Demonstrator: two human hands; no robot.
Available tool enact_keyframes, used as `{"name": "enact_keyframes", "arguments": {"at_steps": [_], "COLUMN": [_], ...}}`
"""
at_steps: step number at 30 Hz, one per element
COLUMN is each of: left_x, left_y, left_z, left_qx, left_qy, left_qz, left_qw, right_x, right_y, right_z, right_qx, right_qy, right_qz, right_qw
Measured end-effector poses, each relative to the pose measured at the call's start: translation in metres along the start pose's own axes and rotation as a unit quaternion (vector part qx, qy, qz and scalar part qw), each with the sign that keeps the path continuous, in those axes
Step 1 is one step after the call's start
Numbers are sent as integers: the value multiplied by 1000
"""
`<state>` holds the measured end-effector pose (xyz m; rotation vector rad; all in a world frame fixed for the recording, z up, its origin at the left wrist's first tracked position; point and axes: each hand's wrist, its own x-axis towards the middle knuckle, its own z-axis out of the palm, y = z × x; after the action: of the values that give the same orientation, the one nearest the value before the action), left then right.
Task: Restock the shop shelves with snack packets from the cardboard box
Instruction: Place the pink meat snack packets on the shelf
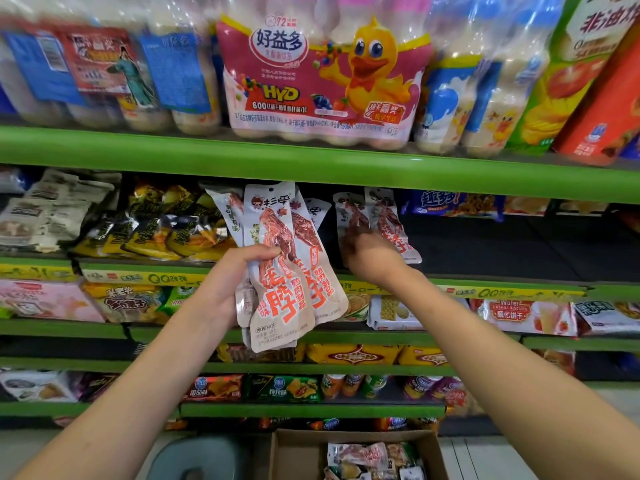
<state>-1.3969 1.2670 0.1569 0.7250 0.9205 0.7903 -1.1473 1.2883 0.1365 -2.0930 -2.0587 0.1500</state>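
Box (301,455) on floor below shelves (311,161), stool (201,459) to its left, pkts (374,460) inside.

Your packets (287,271) are pale grey with bold red-orange characters and dark red meat pictures. The shelves (311,164) before you have green edges, some with yellow strips (145,278). The bottle pack (322,81) shows a yellow duck on pink. The box (298,455) below is brown.

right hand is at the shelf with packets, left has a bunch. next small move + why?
Probably: the right hand sets its two packets upright on the dark shelf and lets go. They already stand in the bare stretch there, and the left hand grips a fan of packets waiting to go up next.
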Motion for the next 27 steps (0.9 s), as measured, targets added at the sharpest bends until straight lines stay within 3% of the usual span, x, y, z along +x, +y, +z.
{"name": "enact_keyframes", "arguments": {"at_steps": [2, 4, 10, 20, 27], "left_x": [0, 0, -1, -2, -2], "left_y": [1, 1, -3, -6, -7], "left_z": [0, 0, 3, 14, 18], "left_qx": [-3, -8, 0, 12, 27], "left_qy": [2, 2, 1, -1, 6], "left_qz": [0, -2, -2, -3, -11], "left_qw": [1000, 1000, 1000, 1000, 1000], "right_x": [2, 7, 10, -2, -10], "right_y": [9, 23, 57, 60, 49], "right_z": [-7, -14, -11, -10, -13], "right_qx": [22, 34, 78, 125, 92], "right_qy": [75, 96, -78, -55, -43], "right_qz": [14, 46, 82, 84, 91], "right_qw": [997, 994, 990, 987, 991]}}
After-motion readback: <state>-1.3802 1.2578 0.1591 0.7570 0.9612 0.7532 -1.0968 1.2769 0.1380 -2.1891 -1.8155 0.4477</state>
